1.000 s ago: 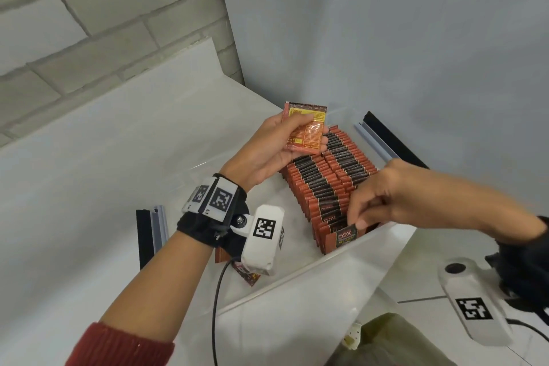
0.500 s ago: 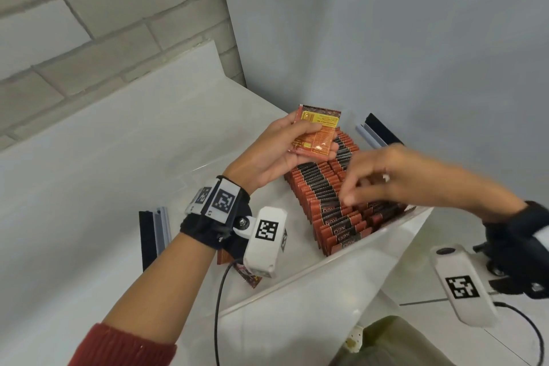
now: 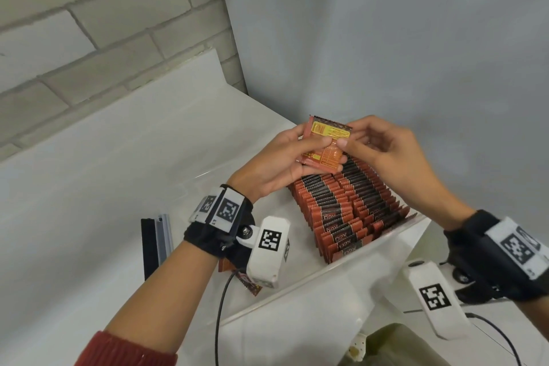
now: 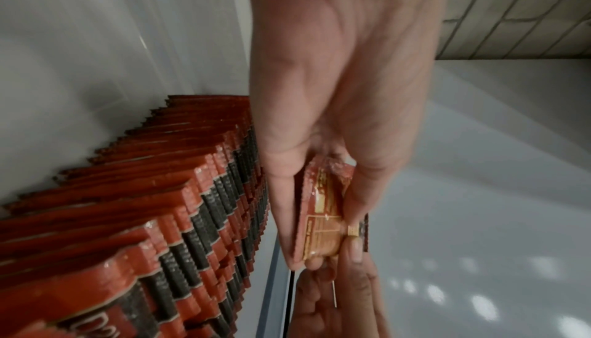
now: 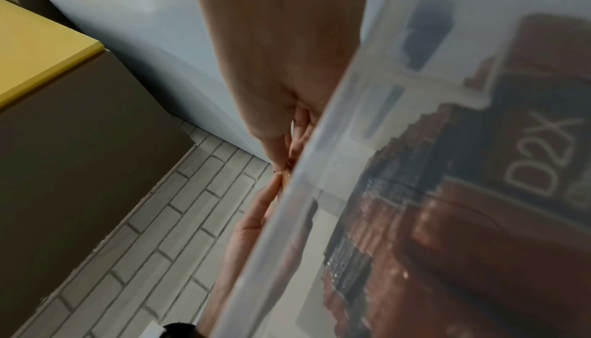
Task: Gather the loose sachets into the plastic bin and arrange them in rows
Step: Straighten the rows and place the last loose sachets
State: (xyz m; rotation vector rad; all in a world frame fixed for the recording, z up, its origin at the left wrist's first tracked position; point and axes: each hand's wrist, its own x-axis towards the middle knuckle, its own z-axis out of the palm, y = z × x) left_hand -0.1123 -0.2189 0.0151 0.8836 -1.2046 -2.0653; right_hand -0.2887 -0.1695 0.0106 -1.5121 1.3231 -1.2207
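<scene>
Two hands, one sachet over your white counter.
Left hand and right hand pinch the sachet, upright above the bin.

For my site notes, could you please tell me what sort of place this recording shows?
Probably a plain indoor packing or stockroom corner, though that is a guess. A white table stands against a painted block wall, and a clear plastic bin holds rows of identical sachets.

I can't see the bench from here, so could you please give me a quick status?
Left hand holds a small stack of sachets above the plastic bin. Right hand pinches its edge. Two rows filled. Nothing blocking.
</scene>
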